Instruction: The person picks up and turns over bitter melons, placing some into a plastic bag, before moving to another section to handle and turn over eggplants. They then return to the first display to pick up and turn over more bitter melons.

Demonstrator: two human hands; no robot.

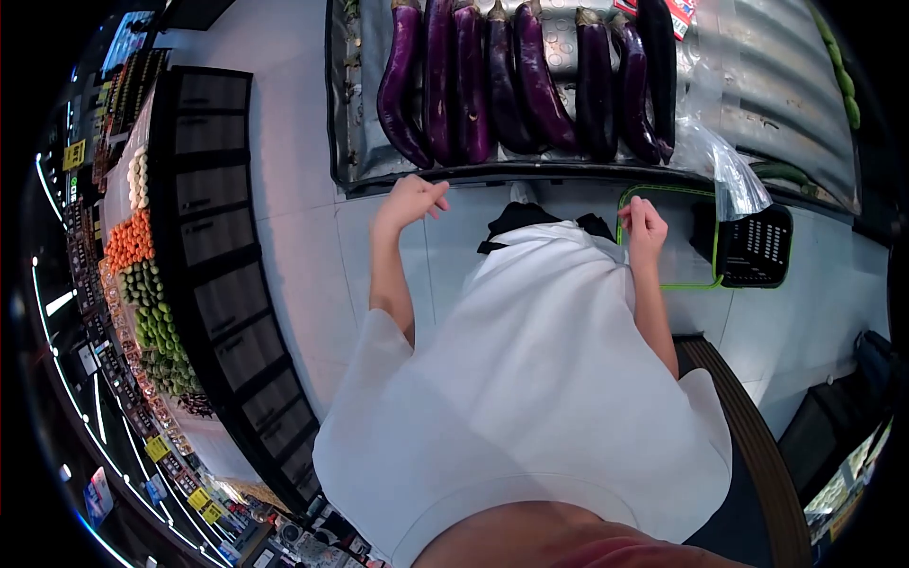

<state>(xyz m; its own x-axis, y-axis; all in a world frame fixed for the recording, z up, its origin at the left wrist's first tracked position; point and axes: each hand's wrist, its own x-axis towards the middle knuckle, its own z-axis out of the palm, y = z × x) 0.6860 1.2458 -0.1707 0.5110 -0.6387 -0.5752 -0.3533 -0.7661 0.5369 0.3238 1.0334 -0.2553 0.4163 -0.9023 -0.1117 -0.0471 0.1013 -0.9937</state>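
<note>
Several dark purple eggplants [542,80] lie side by side on a metal display tray [362,142] in front of me, stems pointing away. My left hand [415,201] hovers just below the tray's front edge, nearest the leftmost eggplant [402,90]. Its fingers are loosely bent and somewhat apart, and it holds nothing. Further right, my right hand [646,227] is curled closed with nothing visible in it. A clear plastic bag [739,175] hangs over the tray's edge to the right of that hand.
A black basket [757,248] with a green rim sits low at the right, partly behind my right hand. Long green vegetables [838,71] lie at the tray's right side. To the left stands a produce shelf with carrots [131,241] above dark drawers [222,222].
</note>
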